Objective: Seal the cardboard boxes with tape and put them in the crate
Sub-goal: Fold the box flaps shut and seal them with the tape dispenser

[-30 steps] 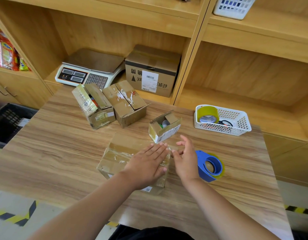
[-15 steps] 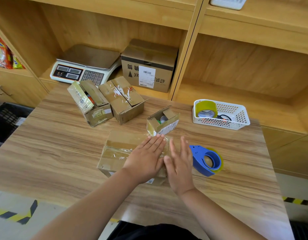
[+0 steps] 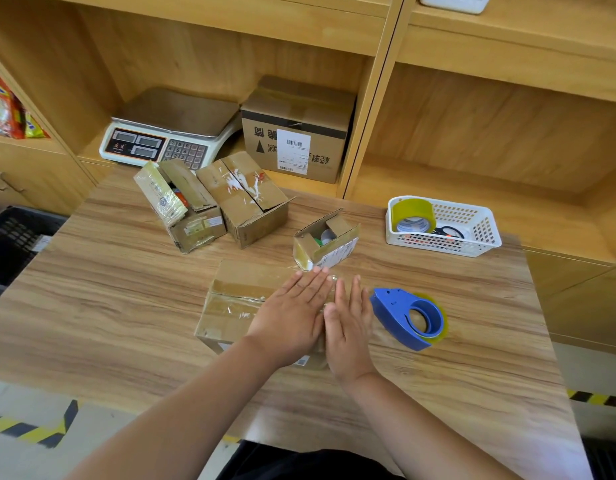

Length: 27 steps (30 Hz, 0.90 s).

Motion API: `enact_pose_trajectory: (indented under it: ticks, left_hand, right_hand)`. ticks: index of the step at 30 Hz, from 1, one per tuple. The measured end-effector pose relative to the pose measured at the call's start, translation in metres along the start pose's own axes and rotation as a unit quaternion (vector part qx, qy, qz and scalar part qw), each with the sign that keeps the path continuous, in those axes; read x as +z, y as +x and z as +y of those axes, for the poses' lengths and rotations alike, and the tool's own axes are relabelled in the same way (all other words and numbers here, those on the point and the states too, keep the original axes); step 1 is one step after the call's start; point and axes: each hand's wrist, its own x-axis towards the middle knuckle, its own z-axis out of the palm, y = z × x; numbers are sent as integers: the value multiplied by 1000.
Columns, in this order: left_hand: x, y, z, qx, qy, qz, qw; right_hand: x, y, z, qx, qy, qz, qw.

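Head view: the box (image 3: 237, 299) sits at frame centre, tape across its top. The left hand (image 3: 292, 313) lies flat on it, fingers straight; the right hand (image 3: 348, 327) (flat too) touches its right edge. The dispenser (image 3: 403, 317) lies just right; the crate (image 3: 12, 244) is at the left edge.

Mid-frame, the left hand (image 3: 292, 315) lay flat on the taped box (image 3: 237, 299); the right hand (image 3: 349, 327) pressed its right side, beside the dispenser (image 3: 408, 318).
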Motion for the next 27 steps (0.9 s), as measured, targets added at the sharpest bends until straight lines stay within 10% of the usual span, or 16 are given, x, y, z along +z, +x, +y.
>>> enact_pose_trajectory:
  ticks: [11, 27]
  left_hand:
    - [1, 1, 0, -9, -1, -7, 1000]
    - [-7, 11, -14, -21, -23, -4, 1000]
  right_hand:
    - [2, 13, -16, 102, 165, -31, 981]
    - [-16, 50, 6, -17, -23, 44, 999]
